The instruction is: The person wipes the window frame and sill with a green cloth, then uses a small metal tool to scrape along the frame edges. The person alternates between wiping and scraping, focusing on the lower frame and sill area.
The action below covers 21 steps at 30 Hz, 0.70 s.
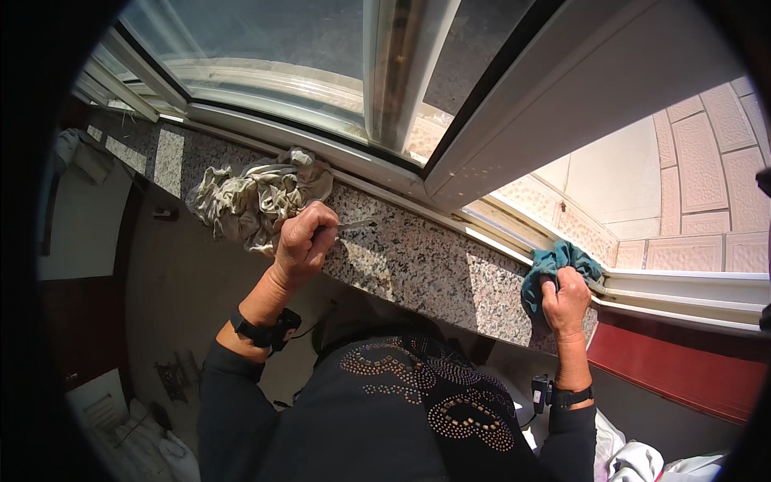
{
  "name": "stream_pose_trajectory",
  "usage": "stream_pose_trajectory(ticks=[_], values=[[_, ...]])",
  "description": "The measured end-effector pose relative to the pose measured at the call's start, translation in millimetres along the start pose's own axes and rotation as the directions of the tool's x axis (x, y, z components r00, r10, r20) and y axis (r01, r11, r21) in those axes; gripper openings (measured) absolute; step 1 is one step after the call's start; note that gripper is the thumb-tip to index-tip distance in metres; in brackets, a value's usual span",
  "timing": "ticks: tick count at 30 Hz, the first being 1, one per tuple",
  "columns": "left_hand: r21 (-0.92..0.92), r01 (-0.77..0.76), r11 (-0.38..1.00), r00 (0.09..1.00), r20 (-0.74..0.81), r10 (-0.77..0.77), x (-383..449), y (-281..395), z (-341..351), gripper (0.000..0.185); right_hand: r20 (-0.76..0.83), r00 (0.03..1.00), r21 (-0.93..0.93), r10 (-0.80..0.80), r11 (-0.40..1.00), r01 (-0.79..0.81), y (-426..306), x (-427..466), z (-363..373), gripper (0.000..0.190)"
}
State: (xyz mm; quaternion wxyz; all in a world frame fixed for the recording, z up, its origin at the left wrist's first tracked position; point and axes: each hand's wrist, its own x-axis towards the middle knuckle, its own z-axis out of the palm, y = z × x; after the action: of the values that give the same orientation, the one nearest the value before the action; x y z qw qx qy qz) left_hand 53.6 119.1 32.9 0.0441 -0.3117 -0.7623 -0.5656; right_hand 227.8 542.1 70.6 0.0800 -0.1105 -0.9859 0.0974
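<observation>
My right hand [566, 301] grips a bunched teal cloth [545, 265], pressed at the lower window track near the corner of the frame. Over the speckled granite sill [415, 265], my left hand [306, 244] is closed around a thin, flat metal tool [356, 225]. Only the tool's narrow end shows past my fingers; its exact kind cannot be told. Just beyond my left hand lies a crumpled heap of pale grey-beige cloth [259, 193] on the sill.
A white-framed sliding window sash [446, 181] rises behind the sill, its track [500, 223] exposed at right. Outside is pinkish tiled paving [699, 162]. A red panel [680, 367] sits below the sill at right, with white bags [638, 461] under it.
</observation>
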Motion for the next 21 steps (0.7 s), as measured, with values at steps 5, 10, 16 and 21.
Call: stream_pose_trajectory(ticks=[5, 10, 16, 21], values=[[0.08, -0.114, 0.99, 0.993, 0.013, 0.113, 2, 1, 1, 0.016, -0.111, 0.945, 0.112, -0.309, 0.941, 0.32, -70, 32, 25, 0.012], [0.412, -0.251, 0.876, 0.965, 0.04, 0.258, -1, 4, 8, 0.018, 0.241, 0.954, 0.15, -0.176, 0.978, 0.142, -92, 57, -25, 0.025], [0.439, -0.212, 0.873, 0.954, -0.1, 0.282, -1, 12, 9, 0.021, -0.226, 0.913, 0.181, -0.34, 0.906, 0.382, -98, 98, -59, 0.044], [0.65, -0.075, 0.756, 0.846, -0.36, 0.394, -23, 15, 0, 0.024, -0.542, 0.788, 0.462, -0.292, 0.68, 0.57, -124, 150, -46, 0.062]])
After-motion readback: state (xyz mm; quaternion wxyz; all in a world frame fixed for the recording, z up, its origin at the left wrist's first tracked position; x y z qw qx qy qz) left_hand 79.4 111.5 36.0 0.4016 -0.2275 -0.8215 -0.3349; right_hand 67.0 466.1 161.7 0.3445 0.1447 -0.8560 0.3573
